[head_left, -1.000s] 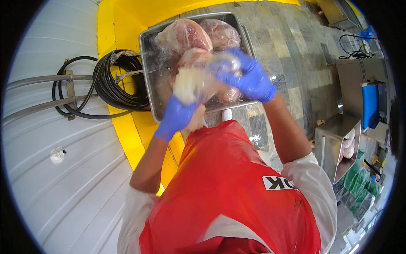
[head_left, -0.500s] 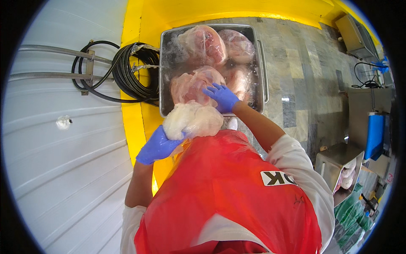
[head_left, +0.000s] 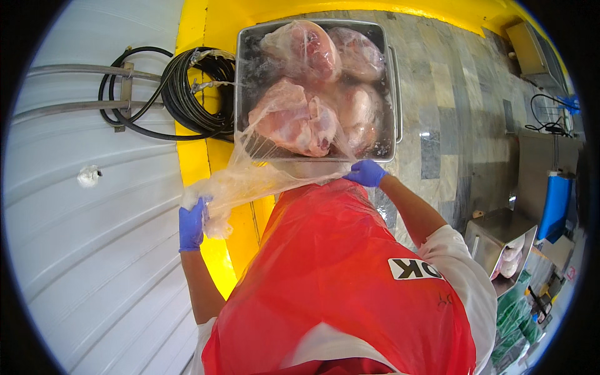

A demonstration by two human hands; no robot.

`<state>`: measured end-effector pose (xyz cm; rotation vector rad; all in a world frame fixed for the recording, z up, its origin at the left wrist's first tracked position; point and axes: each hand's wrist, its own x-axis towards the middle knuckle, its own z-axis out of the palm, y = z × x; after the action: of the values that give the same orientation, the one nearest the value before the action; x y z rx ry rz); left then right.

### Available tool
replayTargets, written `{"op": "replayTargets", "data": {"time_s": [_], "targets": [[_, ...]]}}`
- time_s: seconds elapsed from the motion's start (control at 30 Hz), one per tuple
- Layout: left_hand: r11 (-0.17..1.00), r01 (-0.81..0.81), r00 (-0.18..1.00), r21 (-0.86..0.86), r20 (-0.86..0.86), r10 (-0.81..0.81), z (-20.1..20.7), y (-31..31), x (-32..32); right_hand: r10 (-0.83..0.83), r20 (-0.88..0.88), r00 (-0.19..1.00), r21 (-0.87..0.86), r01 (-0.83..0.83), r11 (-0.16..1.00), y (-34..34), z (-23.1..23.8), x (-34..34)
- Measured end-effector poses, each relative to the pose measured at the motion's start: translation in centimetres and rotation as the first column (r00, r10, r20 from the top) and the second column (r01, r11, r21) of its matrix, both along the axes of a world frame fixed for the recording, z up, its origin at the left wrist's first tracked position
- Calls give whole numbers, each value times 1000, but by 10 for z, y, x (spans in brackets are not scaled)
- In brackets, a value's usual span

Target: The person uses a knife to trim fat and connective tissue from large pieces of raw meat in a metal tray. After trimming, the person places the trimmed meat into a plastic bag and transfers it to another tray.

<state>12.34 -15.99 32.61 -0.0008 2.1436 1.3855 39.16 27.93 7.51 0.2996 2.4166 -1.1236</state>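
Note:
A thin, clear plastic sheet (head_left: 269, 181) stretches between my two blue-gloved hands along the near edge of a steel tub (head_left: 389, 94). My left hand (head_left: 192, 225) is closed on the bunched end of the sheet, off the tub's near left corner. At the near right corner, my right hand (head_left: 367, 173) pinches the sheet's other side. Part of the sheet drapes over a large pink piece of meat (head_left: 284, 115) in the tub. Several more big pieces lie there, among them a paler piece (head_left: 360, 115) at near right and a skin-covered piece (head_left: 306, 53) at far left.
Black hose (head_left: 200, 94) hangs coiled on the wall rails left of the tub. A yellow curb (head_left: 194, 162) runs below the white wall. Tiled floor (head_left: 437, 94) lies to the right, with a steel bin of meat (head_left: 500, 240) at lower right. A red apron (head_left: 337, 262) covers my front.
The plastic sheet, bunched before, is now spread out. My left hand moved left with it, and my right hand left the meat, moving right and nearer to grip the sheet.

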Motion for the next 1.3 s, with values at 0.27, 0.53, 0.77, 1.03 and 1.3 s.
{"op": "replayTargets", "data": {"time_s": [0.27,0.53,0.77,1.03,1.3], "targets": [[965,-15,999,-262,25,23,-36,-28,-9,-324,95,941,192,302,934,39,-4,-149],[952,-6,977,-305,-206,-60,-74,-63,-10,-418,-29,908,234,413,880,14,-72,-184],[963,-83,996,-257,-41,75,-92,-75,-18,-528,172,831,571,353,741,129,-40,-70],[957,-29,999,-290,11,34,-99,-81,-19,-516,103,850,242,482,842,46,-88,-263],[846,211,969,-491,222,-112,-115,-79,-15,-253,-204,946,-313,182,932,-3,-2,-539]]}}
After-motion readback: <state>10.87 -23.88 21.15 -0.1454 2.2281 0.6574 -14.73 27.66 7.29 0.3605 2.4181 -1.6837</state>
